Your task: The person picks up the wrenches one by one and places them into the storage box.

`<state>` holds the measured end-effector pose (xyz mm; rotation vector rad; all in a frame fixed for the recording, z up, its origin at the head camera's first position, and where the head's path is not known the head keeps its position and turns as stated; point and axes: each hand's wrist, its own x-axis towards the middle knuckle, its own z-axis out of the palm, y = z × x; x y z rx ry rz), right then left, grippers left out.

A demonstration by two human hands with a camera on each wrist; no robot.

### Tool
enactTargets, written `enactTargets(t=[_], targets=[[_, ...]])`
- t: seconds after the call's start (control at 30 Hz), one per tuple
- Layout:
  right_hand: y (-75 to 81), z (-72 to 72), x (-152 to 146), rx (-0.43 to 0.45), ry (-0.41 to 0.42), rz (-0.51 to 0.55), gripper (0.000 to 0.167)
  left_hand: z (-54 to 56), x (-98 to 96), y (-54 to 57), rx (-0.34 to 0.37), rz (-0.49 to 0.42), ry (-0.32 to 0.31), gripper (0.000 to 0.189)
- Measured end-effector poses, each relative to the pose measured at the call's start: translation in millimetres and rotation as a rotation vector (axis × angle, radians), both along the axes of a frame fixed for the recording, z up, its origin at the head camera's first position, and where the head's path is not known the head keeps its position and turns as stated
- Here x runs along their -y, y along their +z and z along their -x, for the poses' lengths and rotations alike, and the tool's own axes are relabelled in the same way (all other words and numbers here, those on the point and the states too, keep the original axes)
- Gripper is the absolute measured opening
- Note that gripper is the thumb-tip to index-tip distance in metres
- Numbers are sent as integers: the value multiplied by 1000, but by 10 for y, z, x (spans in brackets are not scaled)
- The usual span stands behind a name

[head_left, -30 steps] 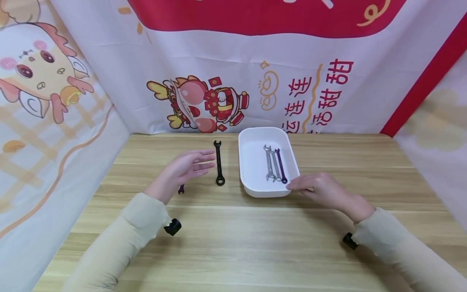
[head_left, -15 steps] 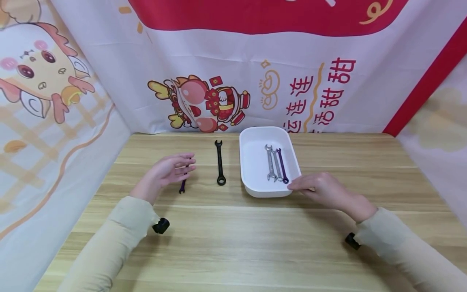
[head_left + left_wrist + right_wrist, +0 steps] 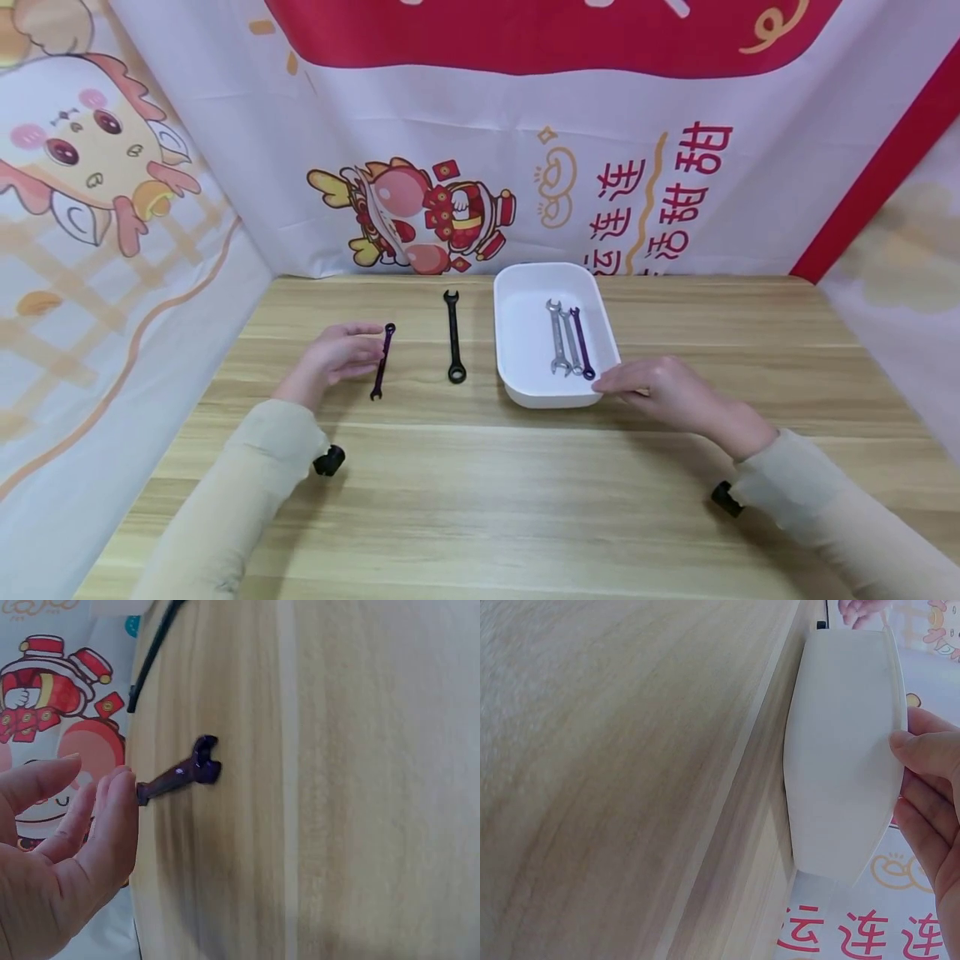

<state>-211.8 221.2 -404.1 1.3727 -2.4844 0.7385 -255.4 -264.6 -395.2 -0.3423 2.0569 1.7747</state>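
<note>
My left hand (image 3: 337, 354) is beside a dark purple combination wrench (image 3: 382, 367) on the table, its fingers reaching over the shank. In the left wrist view the thumb stands apart from the fingers, and the wrench's open end (image 3: 204, 761) shows beyond them; the rest is hidden behind the hand. My right hand (image 3: 667, 390) pinches the near right corner of a white plastic bin (image 3: 521, 346), thumb on the rim in the right wrist view. Inside the bin lie two silver wrenches (image 3: 557, 337) and another purple wrench (image 3: 582, 343), side by side.
A larger black combination wrench (image 3: 453, 342) lies on the wooden table (image 3: 510, 500) between the left hand and the bin. Behind the table hangs a printed cloth (image 3: 450, 117), and another printed cloth (image 3: 202, 275) borders the left side.
My left hand has moved left, away from the black wrench, to the purple wrench, which now shows more fully. The right hand keeps its hold on the bin's corner.
</note>
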Motion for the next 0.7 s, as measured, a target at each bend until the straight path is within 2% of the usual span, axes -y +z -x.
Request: enactTargets(t=[0.1, 0.37, 0.7], targets=[[-7, -4, 3, 4, -2, -3, 32, 21, -5, -42, 2, 68, 9, 60], [-22, 0, 3, -3, 1, 6, 33, 43, -64, -92, -8, 134, 43, 60], [-32, 23, -10, -73, 46, 46, 37, 154, -181, -176, -70, 417, 24, 55]])
